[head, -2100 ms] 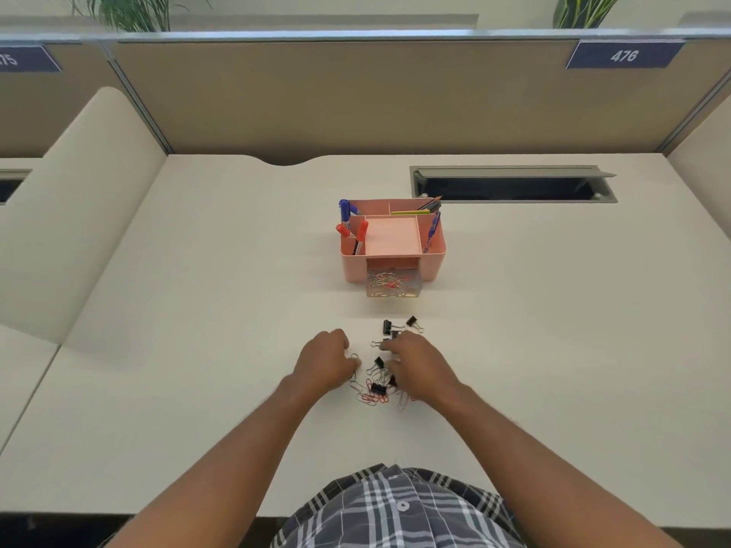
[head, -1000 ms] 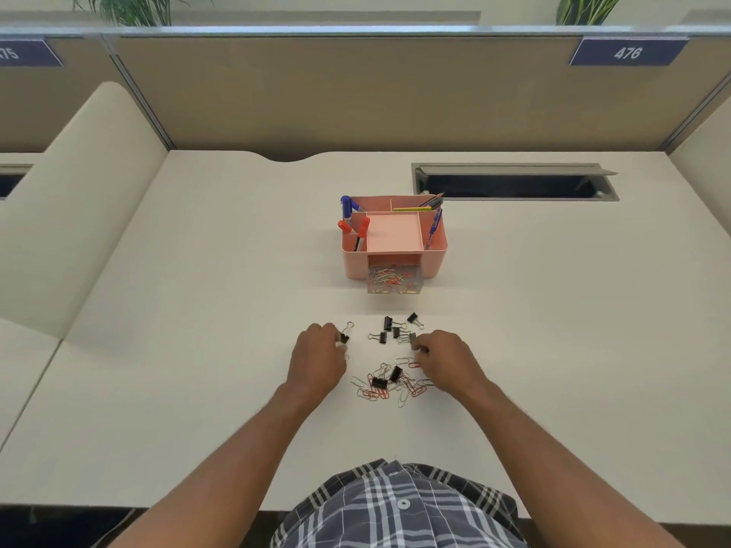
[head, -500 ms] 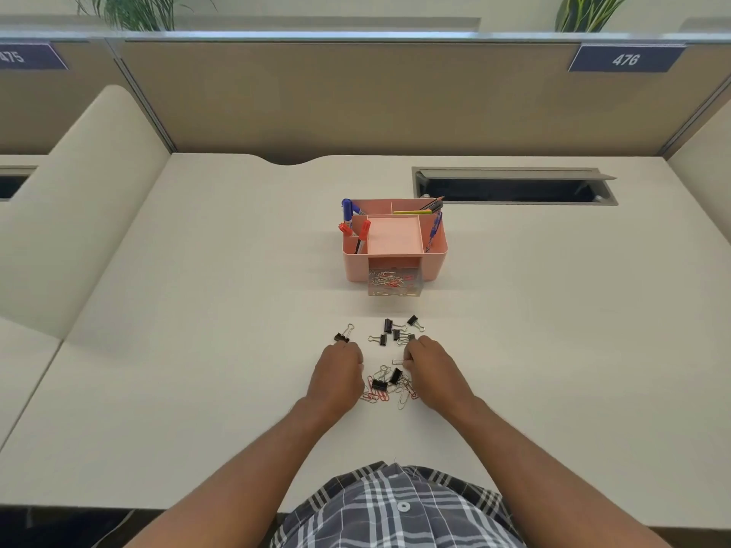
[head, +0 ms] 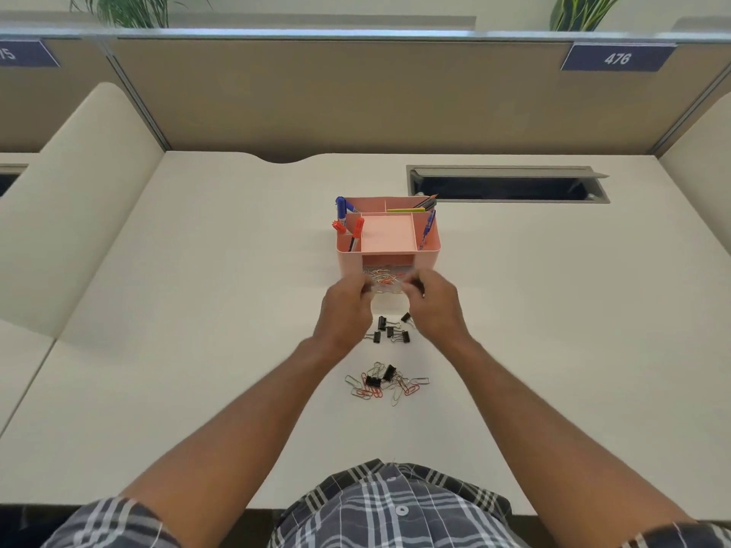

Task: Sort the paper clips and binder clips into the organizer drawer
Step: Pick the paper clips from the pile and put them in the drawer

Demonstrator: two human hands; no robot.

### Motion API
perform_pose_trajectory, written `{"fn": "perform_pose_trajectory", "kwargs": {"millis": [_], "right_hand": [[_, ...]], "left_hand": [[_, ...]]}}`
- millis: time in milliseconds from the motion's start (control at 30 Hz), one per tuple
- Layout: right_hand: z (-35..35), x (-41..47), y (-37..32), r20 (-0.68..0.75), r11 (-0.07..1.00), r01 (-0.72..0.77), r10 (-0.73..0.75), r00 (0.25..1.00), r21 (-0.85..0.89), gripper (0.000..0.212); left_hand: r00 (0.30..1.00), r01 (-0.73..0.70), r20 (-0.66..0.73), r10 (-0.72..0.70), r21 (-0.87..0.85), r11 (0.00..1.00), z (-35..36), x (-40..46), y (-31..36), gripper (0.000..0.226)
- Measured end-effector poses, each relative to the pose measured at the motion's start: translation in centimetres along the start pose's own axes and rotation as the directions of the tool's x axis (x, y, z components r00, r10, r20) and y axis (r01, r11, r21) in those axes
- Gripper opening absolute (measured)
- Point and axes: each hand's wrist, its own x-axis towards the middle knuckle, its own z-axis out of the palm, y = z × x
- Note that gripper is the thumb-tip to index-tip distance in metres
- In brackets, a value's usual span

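A pink desk organizer (head: 430, 253) stands mid-desk with its clear drawer (head: 385, 279) pulled out toward me; several silver and red paper clips lie inside. My left hand (head: 348, 312) and my right hand (head: 433, 306) hover over the drawer's front edge, fingers pinched together on what look like paper clips, though the fingertips are blurred. Just behind my wrists, several black binder clips (head: 389, 332) lie loose on the desk. Nearer to me sits a mixed pile (head: 385, 383) of paper clips and two binder clips.
Pens and markers (head: 342, 215) stick out of the organizer's compartments. A cable slot (head: 506, 185) is cut into the desk at the back right. Partition walls enclose the white desk (head: 197, 310) at the back and on both sides.
Both hands left the clip pile near me and moved forward to the open drawer. The pile and the binder clip group now lie uncovered.
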Motion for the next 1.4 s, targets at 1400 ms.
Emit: {"fn": "perform_pose_trajectory", "kwargs": {"millis": [1400], "right_hand": [[0.8, -5.0, 5.7, 0.306, 0.867, 0.111, 0.050, 0.951, -0.486, 0.025]], "left_hand": [[0.982, -0.064, 0.189, 0.020, 0.228, 0.972, 2.0, -6.3, -4.4, 0.022]]}}
